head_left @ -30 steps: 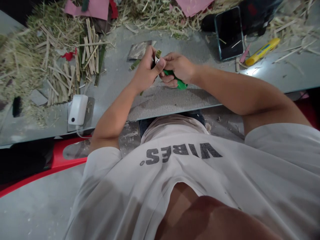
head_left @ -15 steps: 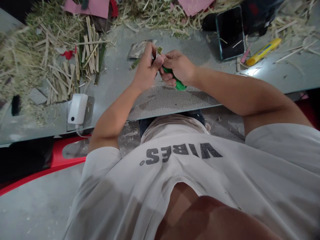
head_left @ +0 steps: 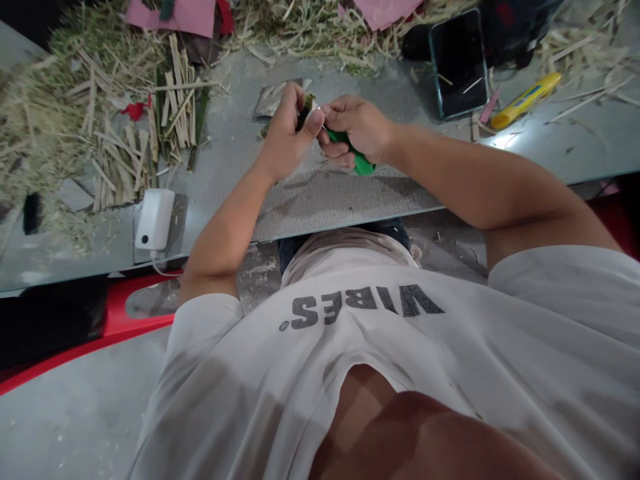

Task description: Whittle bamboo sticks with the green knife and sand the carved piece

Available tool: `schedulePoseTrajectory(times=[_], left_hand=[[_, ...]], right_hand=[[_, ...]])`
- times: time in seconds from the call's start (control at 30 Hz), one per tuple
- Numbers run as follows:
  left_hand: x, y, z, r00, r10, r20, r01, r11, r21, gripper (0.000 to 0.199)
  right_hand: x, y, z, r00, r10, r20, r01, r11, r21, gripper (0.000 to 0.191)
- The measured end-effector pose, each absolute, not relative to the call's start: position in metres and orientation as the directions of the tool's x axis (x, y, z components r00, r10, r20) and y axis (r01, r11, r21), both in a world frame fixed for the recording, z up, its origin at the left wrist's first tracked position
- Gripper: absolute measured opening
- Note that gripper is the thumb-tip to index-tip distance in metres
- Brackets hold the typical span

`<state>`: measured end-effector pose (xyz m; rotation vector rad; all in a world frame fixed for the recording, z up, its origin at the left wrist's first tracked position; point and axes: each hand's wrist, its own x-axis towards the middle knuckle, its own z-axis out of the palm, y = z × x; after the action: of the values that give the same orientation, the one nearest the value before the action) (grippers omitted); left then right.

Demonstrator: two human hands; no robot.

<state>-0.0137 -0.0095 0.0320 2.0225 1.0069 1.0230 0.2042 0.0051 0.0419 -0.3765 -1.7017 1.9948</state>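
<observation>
My left hand (head_left: 289,137) is closed on a short strip of bamboo (head_left: 309,101), its greenish end showing between thumb and index finger. In my right hand (head_left: 361,130) is a green utility knife (head_left: 363,163), fingers wrapped round its handle. A bright glint shows where the knife's front end meets the strip, but the blade itself is mostly hidden. Both hands are close together just above the table, thumbs almost touching. Behind the left hand lies a small flat greyish square (head_left: 270,100).
Bamboo sticks (head_left: 177,100) and heaps of shavings (head_left: 70,87) cover the left and back of the table (head_left: 230,153). A white device with a cable (head_left: 155,219) sits at the front left edge. To the right are a phone (head_left: 459,67) and a yellow cutter (head_left: 526,101).
My left hand has shifted slightly left, drawing a little apart from the right. More of the dark strip shows in it. The right hand keeps its grip and has barely moved.
</observation>
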Motion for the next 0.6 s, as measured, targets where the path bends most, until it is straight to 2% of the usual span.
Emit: schedulePoseTrajectory(times=[0.1,0.2,0.27,0.4,0.6], left_hand=[[-0.014,-0.015,0.035,0.418,0.828,0.374,0.334,-0.523,0.784,0.072],[-0.014,-0.017,0.036,0.449,0.832,0.325,0.384,-0.508,0.771,0.079],[-0.014,-0.015,0.035,0.455,0.832,0.318,0.377,-0.503,0.778,0.086],[-0.015,-0.009,0.029,0.438,0.827,0.351,0.395,-0.528,0.751,0.086],[-0.015,-0.009,0.025,0.363,0.852,0.377,0.491,-0.518,0.700,0.072]], right_hand=[[0.209,0.010,0.045,-0.881,0.468,0.068,-0.144,-0.127,-0.981,0.037],[0.210,0.014,0.044,-0.907,0.420,0.028,-0.098,-0.145,-0.985,0.030],[0.210,0.015,0.043,-0.908,0.419,0.017,-0.089,-0.154,-0.984,0.031],[0.209,0.015,0.041,-0.895,0.446,0.001,-0.077,-0.153,-0.985,0.047],[0.203,0.007,0.035,-0.826,0.564,-0.009,-0.093,-0.153,-0.984,0.050]])
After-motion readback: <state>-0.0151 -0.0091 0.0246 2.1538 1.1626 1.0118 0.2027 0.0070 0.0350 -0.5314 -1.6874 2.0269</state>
